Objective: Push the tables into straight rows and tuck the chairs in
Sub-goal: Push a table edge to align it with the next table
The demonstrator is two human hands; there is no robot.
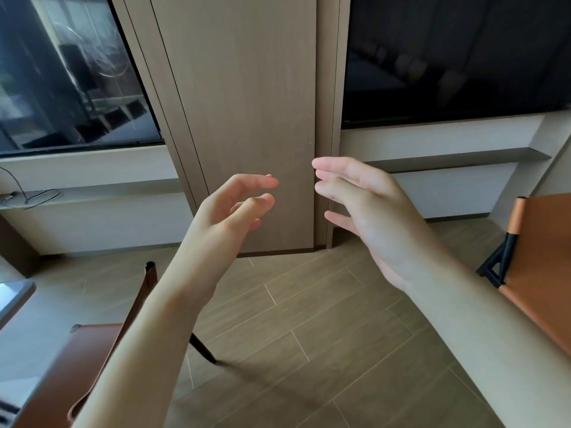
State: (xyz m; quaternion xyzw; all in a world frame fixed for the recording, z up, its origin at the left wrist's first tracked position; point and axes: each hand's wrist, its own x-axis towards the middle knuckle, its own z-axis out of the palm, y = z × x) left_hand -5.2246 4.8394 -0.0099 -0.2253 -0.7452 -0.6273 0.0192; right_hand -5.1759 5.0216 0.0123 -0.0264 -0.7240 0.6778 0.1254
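- My left hand [234, 208] is raised in front of me, fingers loosely curled and holding nothing.
- My right hand [367, 211] is raised just beside it, fingers nearly straight and relaxed, also holding nothing; the two hands are apart, fingertips pointing toward each other.
- Behind both hands stands a wooden wall panel [247, 118], with a dark window [448, 57] on each side of it.
- Below my left forearm is a brown leather chair [92, 350], its dark leg on the wood floor [309, 350].
- A grey table corner [14, 296] shows at the left edge, beside that chair.
- An orange chair [540, 257] sits at the right edge, well apart from the other.
- No container is in view.
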